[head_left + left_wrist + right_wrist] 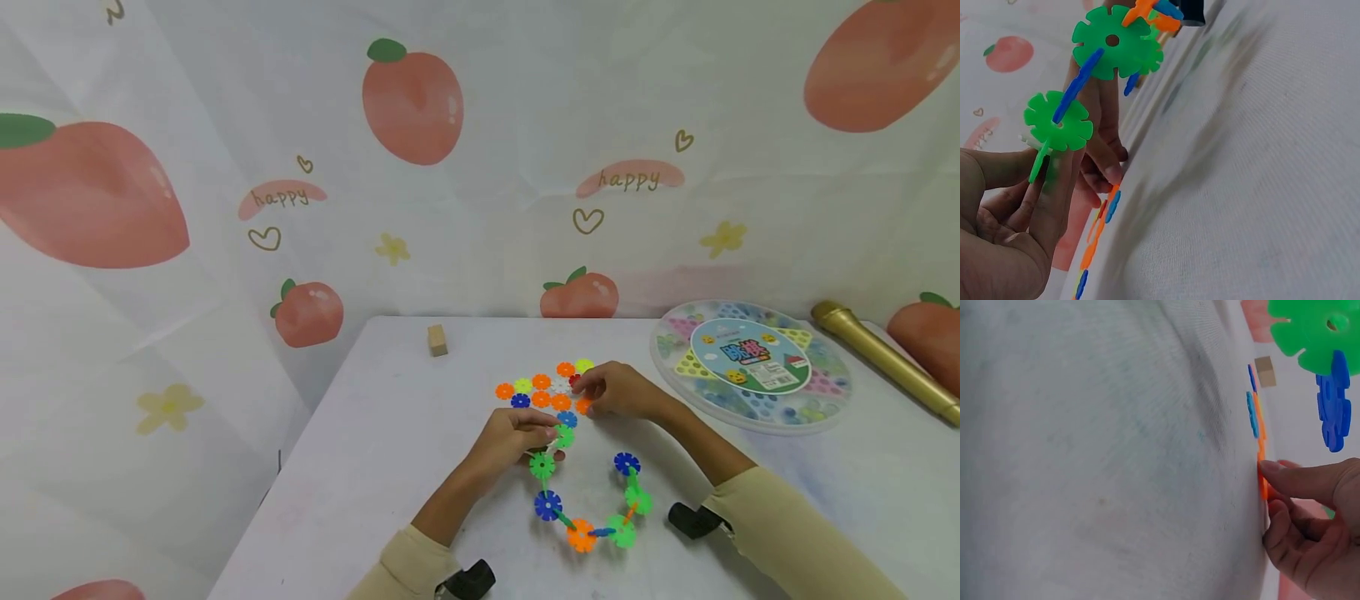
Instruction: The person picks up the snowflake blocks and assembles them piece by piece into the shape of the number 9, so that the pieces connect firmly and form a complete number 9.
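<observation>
My left hand (512, 440) pinches a green snowflake disc (1040, 161) at one end of a linked chain of interlocking plastic discs. The chain curves as an open loop through a blue disc (548, 505) and an orange disc (581, 536) to a dark blue disc (627, 464) at its other end. Farther back, my right hand (619, 390) is at the table by a group of loose discs. Its thumb and curled fingers pinch an orange snowflake disc (1264, 478) there. Nearby lie a light blue disc (567, 419) and another orange disc (561, 402).
A round, clear-lidded game box (750, 408) lies at the back right, with a gold microphone (885, 358) beside it. A small wooden block (437, 341) stands near the back left edge of the white table (375, 467). Behind hangs a peach-print cloth (487, 217).
</observation>
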`<state>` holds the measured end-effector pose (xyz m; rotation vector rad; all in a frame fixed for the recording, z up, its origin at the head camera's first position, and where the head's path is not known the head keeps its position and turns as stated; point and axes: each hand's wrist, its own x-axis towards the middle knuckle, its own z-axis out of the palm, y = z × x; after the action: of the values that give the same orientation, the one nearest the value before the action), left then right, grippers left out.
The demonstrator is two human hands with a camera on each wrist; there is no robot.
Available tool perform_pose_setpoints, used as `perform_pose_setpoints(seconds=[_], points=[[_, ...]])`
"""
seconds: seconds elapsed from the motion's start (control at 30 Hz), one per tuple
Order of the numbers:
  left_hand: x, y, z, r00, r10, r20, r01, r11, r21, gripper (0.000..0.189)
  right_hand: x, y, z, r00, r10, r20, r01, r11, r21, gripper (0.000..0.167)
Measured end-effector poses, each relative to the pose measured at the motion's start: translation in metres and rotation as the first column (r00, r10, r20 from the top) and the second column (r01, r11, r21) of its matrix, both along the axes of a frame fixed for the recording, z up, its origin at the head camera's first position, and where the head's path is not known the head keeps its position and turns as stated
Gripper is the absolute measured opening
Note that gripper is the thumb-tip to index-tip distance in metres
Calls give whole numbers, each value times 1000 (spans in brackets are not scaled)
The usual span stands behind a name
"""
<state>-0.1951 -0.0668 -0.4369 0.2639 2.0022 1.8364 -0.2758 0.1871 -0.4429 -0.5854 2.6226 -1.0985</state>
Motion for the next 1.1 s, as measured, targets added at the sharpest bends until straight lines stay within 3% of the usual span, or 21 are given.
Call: perform_pose_setpoints(seconds=[0.27,0.57,0.77,1.1], points=[[-2,2,-2,1000,-10,-3,10,1000,9,21,8,3,3,997,-44,58,43,999,22,16],[-3,3,-3,1000,-9,-10,9,1000,9,21,12,7,3,997,-71,40,70,997,40,14],[-5,4,-5,1000,10,-13,-10,1000,-5,21,19,11,7,997,-44,67,44,999,-6,7],[-5,4,-8,1000,23,-17,-22,1000,16,21,40,12,19,996,-24,84,33,993,-116,11]])
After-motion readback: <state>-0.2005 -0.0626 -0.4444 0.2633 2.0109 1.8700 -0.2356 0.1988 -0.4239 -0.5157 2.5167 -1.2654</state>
